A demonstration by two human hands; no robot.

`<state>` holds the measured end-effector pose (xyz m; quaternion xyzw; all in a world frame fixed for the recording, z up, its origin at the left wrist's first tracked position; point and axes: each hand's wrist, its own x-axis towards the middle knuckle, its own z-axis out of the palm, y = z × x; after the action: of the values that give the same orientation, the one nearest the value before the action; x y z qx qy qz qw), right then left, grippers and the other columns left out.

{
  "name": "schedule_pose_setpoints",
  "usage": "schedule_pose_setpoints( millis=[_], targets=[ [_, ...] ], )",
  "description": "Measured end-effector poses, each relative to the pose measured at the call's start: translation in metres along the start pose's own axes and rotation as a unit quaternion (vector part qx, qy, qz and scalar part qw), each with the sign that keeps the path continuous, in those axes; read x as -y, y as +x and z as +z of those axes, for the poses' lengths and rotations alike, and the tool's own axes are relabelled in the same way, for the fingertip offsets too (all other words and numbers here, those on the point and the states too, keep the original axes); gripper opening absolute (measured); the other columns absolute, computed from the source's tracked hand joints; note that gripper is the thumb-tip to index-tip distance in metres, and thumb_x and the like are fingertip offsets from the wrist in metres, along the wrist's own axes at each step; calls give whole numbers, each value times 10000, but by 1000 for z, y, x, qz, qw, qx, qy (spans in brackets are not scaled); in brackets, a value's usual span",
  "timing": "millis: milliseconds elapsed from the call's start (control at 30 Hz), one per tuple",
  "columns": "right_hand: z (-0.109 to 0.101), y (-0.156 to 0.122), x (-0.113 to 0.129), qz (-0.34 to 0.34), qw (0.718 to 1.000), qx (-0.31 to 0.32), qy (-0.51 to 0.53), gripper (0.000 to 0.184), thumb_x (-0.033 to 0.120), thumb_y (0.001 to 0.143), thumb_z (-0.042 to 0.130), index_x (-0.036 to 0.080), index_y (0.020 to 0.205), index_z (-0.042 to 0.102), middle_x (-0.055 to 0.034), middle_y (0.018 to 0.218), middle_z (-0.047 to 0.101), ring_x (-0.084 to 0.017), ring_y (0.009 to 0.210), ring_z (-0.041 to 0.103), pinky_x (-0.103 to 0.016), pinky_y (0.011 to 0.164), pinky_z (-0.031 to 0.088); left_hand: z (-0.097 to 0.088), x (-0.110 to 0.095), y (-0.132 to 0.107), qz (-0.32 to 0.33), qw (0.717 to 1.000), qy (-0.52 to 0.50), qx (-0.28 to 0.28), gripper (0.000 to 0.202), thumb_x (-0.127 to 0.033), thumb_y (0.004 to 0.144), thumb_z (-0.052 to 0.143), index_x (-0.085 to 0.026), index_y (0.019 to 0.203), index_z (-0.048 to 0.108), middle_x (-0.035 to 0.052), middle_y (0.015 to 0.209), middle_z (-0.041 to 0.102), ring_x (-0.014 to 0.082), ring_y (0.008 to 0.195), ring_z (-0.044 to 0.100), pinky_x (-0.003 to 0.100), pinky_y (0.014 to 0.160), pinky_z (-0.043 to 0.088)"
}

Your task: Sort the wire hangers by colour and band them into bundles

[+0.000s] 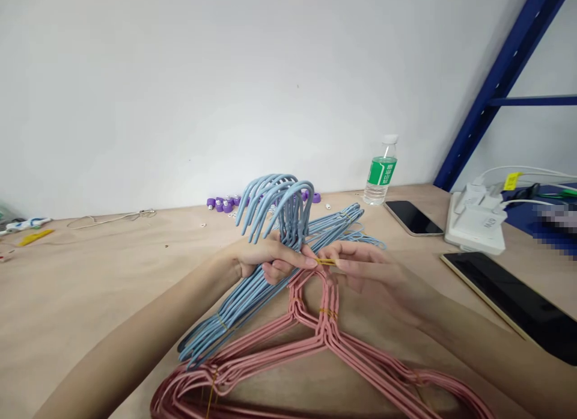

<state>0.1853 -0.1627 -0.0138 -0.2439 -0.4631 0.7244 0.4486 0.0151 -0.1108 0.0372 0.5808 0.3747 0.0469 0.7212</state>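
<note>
Rubber band [326, 262] sits above the pink hangers, pulled btwn both hands: L hand [270, 256] pinches one end w/ thumb and fingertips, R hand [376, 273] pinches the other. L hand's grip is also closed around the necks of the blue hangers [293, 226], hooks up above the knuckles. Their long wires run diag. under the hands, near-L to far-R, w/ thin bands near the ends.

Pink hangers [325, 333] lie just below, btwn the forearms, banded at necks and shoulders; near edge is cut off by the bottom of view. Not much room on the R: near phone [509, 299] lies just beside the R forearm, power strip [475, 241] w/ white chargers behind it, far phone [413, 217] L of the strip. Bottle [380, 177] stands by the wall [180, 94], at the desk's [112, 269] back edge; purple caps [225, 204] sit along that edge too, behind the hooks. Widest stretch of desk is L, from forearm to the cord [112, 219] near the wall.
</note>
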Motion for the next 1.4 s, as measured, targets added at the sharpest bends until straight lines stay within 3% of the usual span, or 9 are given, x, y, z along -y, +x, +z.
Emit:
schedule_pose_setpoints(
  millis=[167, 433, 567, 800, 967, 1100, 1267, 1333, 1400],
  targets=[
    [-4, 1, -5, -88, 995, 10, 36, 203, 297, 687, 697, 172, 670, 539, 18, 706, 510, -78, 676, 490, -199, 653, 416, -3, 0, 0, -3, 1000, 7, -7, 321, -285, 534, 764, -138, 664, 511, -128, 304, 294, -4, 265, 166, 96, 263, 129],
    [0, 6, -6, -94, 994, -44, 38, 200, 301, 689, 697, 186, 694, 534, 27, 743, 537, -68, 698, 511, -178, 646, 437, -7, -1, -5, -9, 999, 16, -27, 286, -282, 562, 750, -141, 650, 517, -121, 318, 276, 3, 280, 166, 119, 275, 120],
    [4, 6, -5, -102, 993, -32, 45, 201, 310, 708, 678, 199, 718, 510, 21, 800, 597, -68, 692, 533, -194, 663, 453, -4, -3, -6, -4, 999, 27, -29, 240, -252, 592, 733, -135, 643, 529, -119, 321, 276, 3, 280, 170, 123, 281, 113],
    [8, -1, -3, -130, 987, -30, -85, 205, 371, 785, 575, 209, 718, 467, -38, 1169, 554, -162, 1072, 506, -337, 898, 401, 0, -8, -6, -16, 998, 27, -54, 306, -286, 527, 775, -140, 598, 516, -117, 310, 273, 3, 294, 172, 118, 280, 124],
    [6, -1, -1, -155, 972, -1, -178, 252, 443, 785, 550, 218, 714, 460, -44, 1243, 513, -193, 1208, 408, -396, 1017, 289, 2, -11, -9, -17, 998, 24, -59, 370, -304, 524, 785, -138, 763, 557, -127, 326, 267, 7, 311, 143, 123, 294, 101],
    [8, -1, 2, -164, 960, 24, -224, 232, 422, 812, 519, 223, 714, 452, -39, 1234, 506, -172, 1246, 355, -378, 1020, 283, 2, -10, -9, -15, 998, -8, -63, 327, -284, 564, 773, -145, 725, 525, -130, 320, 259, 9, 309, 140, 118, 294, 102],
    [12, 0, -1, -160, 946, 10, -281, 250, 446, 808, 507, 220, 710, 466, -58, 1279, 448, -201, 1297, 252, -425, 1017, 268, -3, -9, -5, -4, 998, -61, -10, 249, -176, 742, 609, -143, 550, 453, -106, 324, 244, 8, 293, 118, 111, 289, 115],
    [11, 2, -2, -164, 961, -11, -221, 253, 454, 783, 533, 224, 716, 452, -60, 1192, 509, -207, 1226, 362, -417, 994, 304, -6, -9, -4, -12, 996, -90, 21, 282, -133, 777, 539, -145, 520, 424, -98, 327, 238, 13, 285, 109, 113, 279, 122],
    [7, 5, 0, -162, 977, -47, -128, 265, 457, 740, 574, 234, 726, 432, -36, 915, 577, -189, 1022, 514, -385, 930, 375, -10, -8, -5, -8, 991, -119, 58, 233, -106, 775, 518, -145, 560, 438, -103, 342, 240, 15, 285, 82, 109, 270, 124]
  ],
)
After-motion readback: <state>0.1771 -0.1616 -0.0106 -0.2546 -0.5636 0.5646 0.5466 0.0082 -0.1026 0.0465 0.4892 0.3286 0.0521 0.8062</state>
